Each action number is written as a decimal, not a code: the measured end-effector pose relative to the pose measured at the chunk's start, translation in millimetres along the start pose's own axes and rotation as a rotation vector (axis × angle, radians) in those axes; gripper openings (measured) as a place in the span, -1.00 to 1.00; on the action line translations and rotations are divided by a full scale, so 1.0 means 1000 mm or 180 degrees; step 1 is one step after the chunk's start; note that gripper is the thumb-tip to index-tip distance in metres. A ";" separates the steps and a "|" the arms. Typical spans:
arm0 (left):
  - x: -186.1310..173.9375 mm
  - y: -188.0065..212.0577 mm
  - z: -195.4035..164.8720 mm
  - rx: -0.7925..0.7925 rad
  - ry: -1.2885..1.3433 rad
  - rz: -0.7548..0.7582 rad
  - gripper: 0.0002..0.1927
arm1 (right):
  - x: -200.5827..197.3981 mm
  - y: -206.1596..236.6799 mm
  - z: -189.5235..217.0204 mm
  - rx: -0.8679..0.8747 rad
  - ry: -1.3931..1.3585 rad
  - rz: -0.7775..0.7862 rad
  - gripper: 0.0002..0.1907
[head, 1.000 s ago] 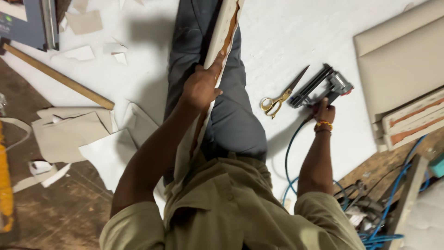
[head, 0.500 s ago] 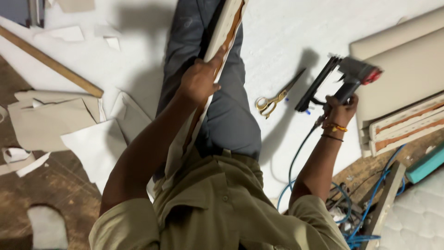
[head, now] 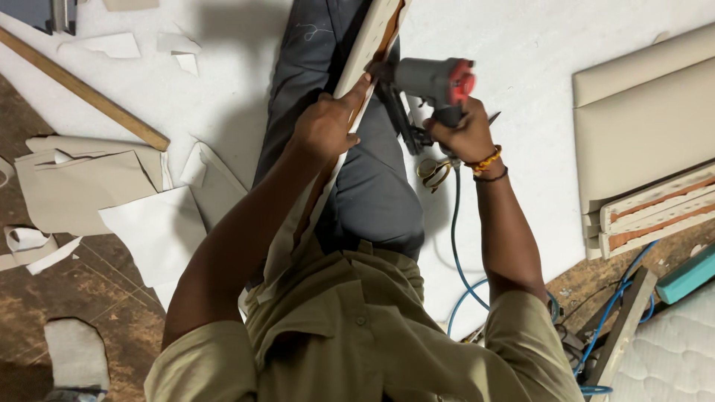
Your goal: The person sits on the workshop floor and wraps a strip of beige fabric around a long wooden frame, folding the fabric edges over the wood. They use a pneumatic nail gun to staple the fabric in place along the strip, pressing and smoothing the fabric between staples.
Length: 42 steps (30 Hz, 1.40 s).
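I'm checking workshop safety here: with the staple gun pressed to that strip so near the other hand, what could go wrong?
1. The left hand pinches the long cream fabric-covered wooden strip right beside the nose of the grey pneumatic staple gun with a red cap held in the right hand; a staple could hit a fingertip.
2. The strip lies along the grey-trousered leg; a stray shot could reach it.
3. The blue air hose trails by the arm and might snag.
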<state>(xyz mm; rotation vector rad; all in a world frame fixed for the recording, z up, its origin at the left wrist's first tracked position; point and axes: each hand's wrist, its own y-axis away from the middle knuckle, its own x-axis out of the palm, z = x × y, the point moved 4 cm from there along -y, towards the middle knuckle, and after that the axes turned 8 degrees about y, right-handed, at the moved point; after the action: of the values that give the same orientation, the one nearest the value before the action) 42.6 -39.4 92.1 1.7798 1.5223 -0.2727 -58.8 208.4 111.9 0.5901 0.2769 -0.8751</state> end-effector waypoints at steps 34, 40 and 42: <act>0.002 0.004 -0.003 -0.0011 -0.0194 -0.0108 -0.25 | 0.024 0.010 0.020 -0.0501 0.0258 0.0172 -0.82; 0.010 -0.004 0.003 0.0224 -0.0292 -0.0103 -0.39 | 0.027 0.011 0.013 -0.0577 0.0256 0.0177 -0.85; 0.009 -0.004 0.004 0.0047 -0.0350 -0.0008 -0.34 | 0.028 0.008 0.007 -0.0601 0.0266 0.0134 -0.85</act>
<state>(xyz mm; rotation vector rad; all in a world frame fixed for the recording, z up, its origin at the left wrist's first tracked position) 42.5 -35.4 82.2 1.7454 1.4484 -0.3776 -35.4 190.9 107.5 0.4556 0.4168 -0.7749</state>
